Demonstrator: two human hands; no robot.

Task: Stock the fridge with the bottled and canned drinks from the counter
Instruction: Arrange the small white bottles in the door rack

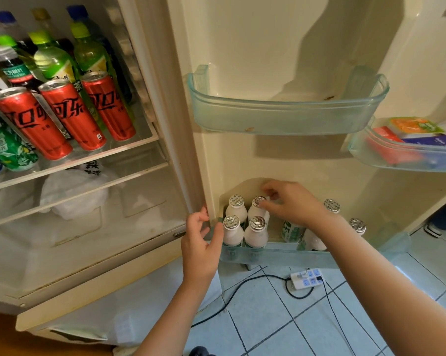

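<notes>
- My right hand (291, 204) reaches into the clear plastic bottom door bin (281, 255). Its thumb and forefinger pinch the top of a small white bottle with a silver foil cap (258, 204).
- That bottle stands upright in the back row of the bin, just under my right fingertips.
- It touches three matching white foil-capped bottles (232, 232). The four make a tight square at the bin's left end, between my two hands.
- My left hand (201, 242) curls over the bin's left end, thumb on the front corner and fingers behind, next to the door seal, gripping the wall.
- Under my right palm stands another white bottle with a green label (292, 231). Two more foil caps (331, 205) show just beyond my right wrist.
- Above my right hand hangs a pale green translucent door bin (288, 119).
- Further right, a second clear bin (358, 152) holds flat orange, red and blue packets (406, 140).
- Up and left of my left hand, three tall red cans with black lettering (63, 116) stand in a row on a glass shelf (129, 147).
- Green-capped bottles of yellow-green drink (52, 60) stand behind the cans.
- One shelf lower, a crumpled white plastic bag (73, 194) lies left of my left hand.
- Below my forearms, a white power strip with blue sockets (308, 278) lies on the pale tiled floor (268, 317).
</notes>
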